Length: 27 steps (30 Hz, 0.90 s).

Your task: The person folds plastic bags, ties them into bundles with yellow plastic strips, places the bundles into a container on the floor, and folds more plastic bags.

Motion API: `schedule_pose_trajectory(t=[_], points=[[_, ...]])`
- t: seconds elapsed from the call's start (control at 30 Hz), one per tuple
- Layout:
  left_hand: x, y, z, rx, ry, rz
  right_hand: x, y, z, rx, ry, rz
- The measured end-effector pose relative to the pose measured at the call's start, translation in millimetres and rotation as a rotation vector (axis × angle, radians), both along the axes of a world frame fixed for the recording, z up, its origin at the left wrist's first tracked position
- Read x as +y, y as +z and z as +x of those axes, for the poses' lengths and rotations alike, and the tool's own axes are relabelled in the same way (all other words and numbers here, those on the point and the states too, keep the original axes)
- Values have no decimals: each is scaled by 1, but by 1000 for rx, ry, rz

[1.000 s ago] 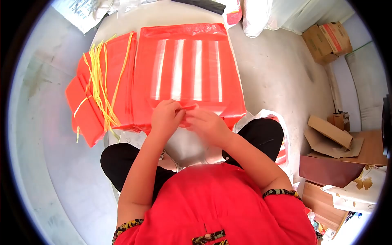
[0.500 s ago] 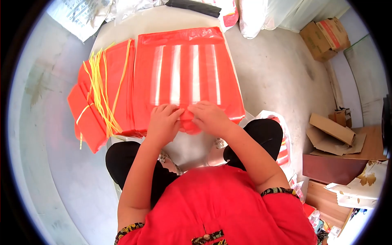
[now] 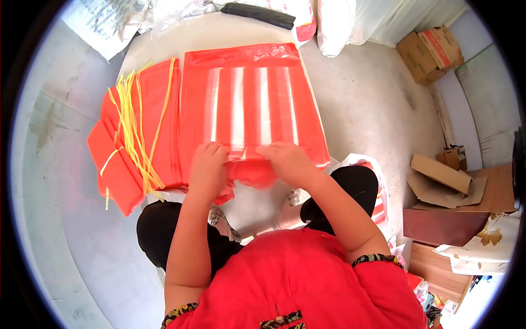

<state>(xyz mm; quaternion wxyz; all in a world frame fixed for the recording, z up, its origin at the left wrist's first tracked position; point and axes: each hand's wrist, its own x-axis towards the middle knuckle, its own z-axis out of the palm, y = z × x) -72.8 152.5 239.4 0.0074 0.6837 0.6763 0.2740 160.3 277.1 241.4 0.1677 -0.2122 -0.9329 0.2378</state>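
A stack of red plastic bags with white stripes [image 3: 249,98] lies flat in front of me. My left hand [image 3: 210,164] is closed on the near edge of the top bag, left of its middle. Farther right, my right hand [image 3: 285,160] grips the same edge with its fingers bent. Between and below the hands the red film is crumpled and hangs over the table's near edge. To the left lie folded red bags [image 3: 159,93] with yellow ties [image 3: 130,118] across them, and a smaller red bundle [image 3: 115,164] bound by a yellow tie.
The pale table [image 3: 170,39] holds a black roll [image 3: 258,15] at its far edge. White bags stand beyond it. A bag with red contents [image 3: 378,186] is by my right knee. Cardboard boxes [image 3: 430,55] are at the far right, and an open carton [image 3: 444,181] sits nearer.
My hands have moved apart along the bag's near edge. More crumpled red film now shows between and below them. The view has shifted slightly.
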Motion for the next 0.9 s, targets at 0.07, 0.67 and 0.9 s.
schedule_pose_trajectory(t=[0.07, 0.67, 0.9], points=[[-4, -3, -12, -51, 9, 79, 4, 16, 1, -144, -13, -132], [-24, 0, -20, -504, 411, -245, 46, 18, -12, -263, -259, -264], [-20, -8, -16, -310, 458, -228, 27, -19, 55, 85, -114, 230]])
